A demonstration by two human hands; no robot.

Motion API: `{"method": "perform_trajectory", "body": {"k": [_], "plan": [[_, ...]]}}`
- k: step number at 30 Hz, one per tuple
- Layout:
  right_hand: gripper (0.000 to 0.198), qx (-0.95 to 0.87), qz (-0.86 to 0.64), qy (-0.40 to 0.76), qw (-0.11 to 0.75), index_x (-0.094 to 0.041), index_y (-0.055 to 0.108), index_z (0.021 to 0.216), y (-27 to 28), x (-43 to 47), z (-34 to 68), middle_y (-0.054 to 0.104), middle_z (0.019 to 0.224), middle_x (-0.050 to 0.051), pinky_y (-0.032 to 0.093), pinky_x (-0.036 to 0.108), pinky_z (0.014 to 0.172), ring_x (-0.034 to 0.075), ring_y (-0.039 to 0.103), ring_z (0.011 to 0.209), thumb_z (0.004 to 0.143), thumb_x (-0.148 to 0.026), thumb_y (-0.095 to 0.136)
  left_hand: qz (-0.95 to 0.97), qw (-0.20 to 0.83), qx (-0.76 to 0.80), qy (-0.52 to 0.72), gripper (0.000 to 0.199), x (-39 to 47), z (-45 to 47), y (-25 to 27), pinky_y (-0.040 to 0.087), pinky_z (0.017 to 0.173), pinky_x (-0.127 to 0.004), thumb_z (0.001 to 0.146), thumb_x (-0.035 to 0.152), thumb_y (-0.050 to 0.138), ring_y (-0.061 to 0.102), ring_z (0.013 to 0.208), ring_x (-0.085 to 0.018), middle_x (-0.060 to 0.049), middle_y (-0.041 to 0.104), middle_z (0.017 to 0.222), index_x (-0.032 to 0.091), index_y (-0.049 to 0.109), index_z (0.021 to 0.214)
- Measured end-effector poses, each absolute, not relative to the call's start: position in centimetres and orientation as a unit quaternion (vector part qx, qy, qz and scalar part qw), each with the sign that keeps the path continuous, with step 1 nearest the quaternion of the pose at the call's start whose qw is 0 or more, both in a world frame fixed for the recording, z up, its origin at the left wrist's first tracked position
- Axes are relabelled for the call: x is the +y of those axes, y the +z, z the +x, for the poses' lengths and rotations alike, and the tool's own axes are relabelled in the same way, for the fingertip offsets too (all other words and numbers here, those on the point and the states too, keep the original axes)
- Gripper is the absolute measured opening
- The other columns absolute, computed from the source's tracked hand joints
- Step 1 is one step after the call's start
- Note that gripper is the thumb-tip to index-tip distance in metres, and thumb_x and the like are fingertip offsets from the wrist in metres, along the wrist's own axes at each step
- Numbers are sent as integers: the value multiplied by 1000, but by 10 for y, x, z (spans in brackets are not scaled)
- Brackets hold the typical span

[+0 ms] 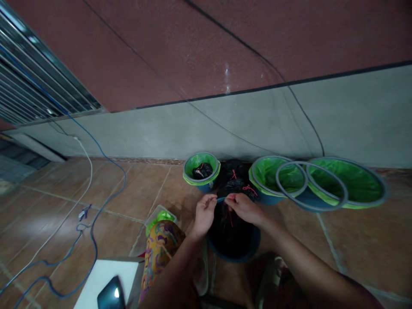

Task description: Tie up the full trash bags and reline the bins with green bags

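Observation:
A dark blue bin (251, 249) stands on the floor in front of me, with a black garbage bag (227, 229) and its red tie (231, 221) inside. My left hand (205, 215) is closed in a pinch at the bin's far left rim; whatever its fingertips hold is too small to make out. Across from it, my right hand (244, 209) has its fingers closed on the top of the black bag, just above the red tie. Behind the bin, against the wall, lie more black garbage bags (234, 185) tied with red.
Green-lined bins stand along the wall: a small one (201, 168) left, others (267, 169) right, with loose grey rings (334, 207) over them. A clear tub (174, 212) with green plastic sits by my knee. A phone (111, 294) lies on a white box (96, 279). Cables (93, 231) cross the floor.

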State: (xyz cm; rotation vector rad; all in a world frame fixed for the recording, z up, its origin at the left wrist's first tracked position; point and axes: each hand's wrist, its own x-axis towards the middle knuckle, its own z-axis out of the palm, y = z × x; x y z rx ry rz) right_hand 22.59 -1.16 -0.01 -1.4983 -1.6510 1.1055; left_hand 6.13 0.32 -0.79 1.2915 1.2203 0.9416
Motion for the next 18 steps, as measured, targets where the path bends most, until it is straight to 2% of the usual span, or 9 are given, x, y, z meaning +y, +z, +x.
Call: {"method": "perform_trajectory", "body": {"k": [5, 8, 11, 13, 15, 16, 18], "plan": [[28, -611, -550, 447, 353, -18, 59, 67, 9, -11, 227, 60, 60, -1, 39, 24, 61, 12, 55, 59, 86, -29, 42, 660, 542, 429, 295, 23, -21, 66, -47, 47, 88, -28, 83, 23, 57, 62, 92, -17, -4, 70, 98, 17, 66, 103], [29, -590, -566, 456, 351, -18, 61, 70, 9, -11, 227, 59, 58, -2, 40, 23, 56, 12, 54, 54, 87, -32, 42, 683, 528, 430, 264, 21, -31, 79, -59, 47, 80, -27, 88, 27, 51, 61, 85, -16, -5, 69, 91, 16, 68, 93], [27, -603, -605, 393, 339, -18, 66, 76, 7, -10, 236, 67, 70, 2, 45, 24, 65, 14, 62, 66, 88, -33, 46, 629, 560, 455, 289, 27, -29, 84, -67, 45, 70, -26, 90, 34, 48, 58, 72, -14, -3, 65, 76, 16, 64, 79], [22, -615, -657, 320, 297, -17, 69, 93, 6, -10, 247, 71, 85, 5, 46, 26, 76, 17, 65, 81, 85, -31, 53, 549, 595, 481, 337, 28, -25, 80, -72, 45, 66, -25, 87, 40, 52, 55, 65, -12, -1, 61, 68, 16, 62, 77], [33, -625, -708, 252, 213, -17, 67, 111, 5, -11, 259, 70, 103, 10, 46, 30, 83, 20, 66, 93, 81, -27, 60, 451, 624, 504, 391, 29, -20, 73, -77, 45, 65, -25, 81, 44, 58, 54, 60, -11, 2, 57, 63, 16, 61, 77], [38, -632, -722, 230, 162, -17, 66, 115, 4, -12, 264, 69, 109, 12, 46, 31, 84, 22, 65, 97, 78, -26, 62, 408, 635, 511, 410, 30, -18, 69, -78, 46, 66, -26, 77, 46, 62, 54, 60, -11, 2, 56, 62, 16, 62, 78], [38, -648, -725, 227, 63, -17, 69, 111, 1, -16, 271, 68, 113, 14, 47, 34, 83, 26, 65, 101, 73, -24, 68, 350, 654, 521, 423, 32, -15, 62, -80, 46, 67, -26, 71, 46, 68, 55, 60, -11, 2, 56, 63, 15, 62, 78]]}}
